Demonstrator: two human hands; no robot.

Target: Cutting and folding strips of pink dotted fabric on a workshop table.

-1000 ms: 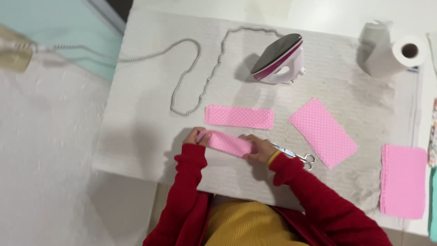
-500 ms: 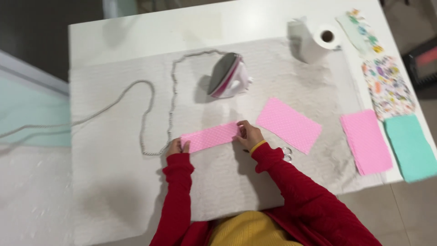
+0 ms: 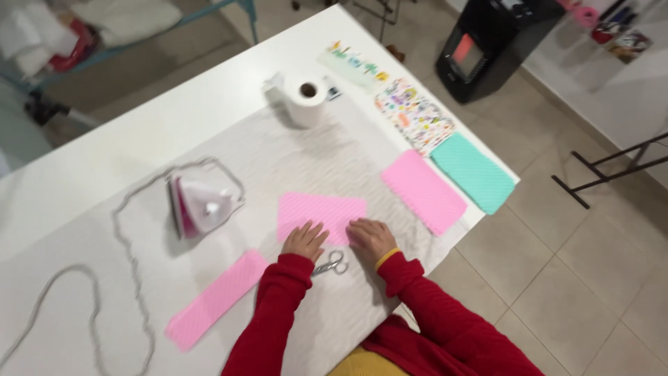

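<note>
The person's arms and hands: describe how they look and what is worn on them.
Both arms are covered by long red sleeves of a soft, knit-like fabric reaching to the wrists. The left hand and right hand are bare, with no gloves or visible rings. A yellow band circles the right wrist at the cuff.

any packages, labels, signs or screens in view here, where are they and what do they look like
Screen: on the front of a black box-shaped machine on the floor past the table's far right corner; small, glowing reddish.
Printed sheet: near the table's right edge; white, rectangular, with many-coloured motifs.
Printed strip: beyond it, by the paper roll; pale green, coloured figures.
</note>
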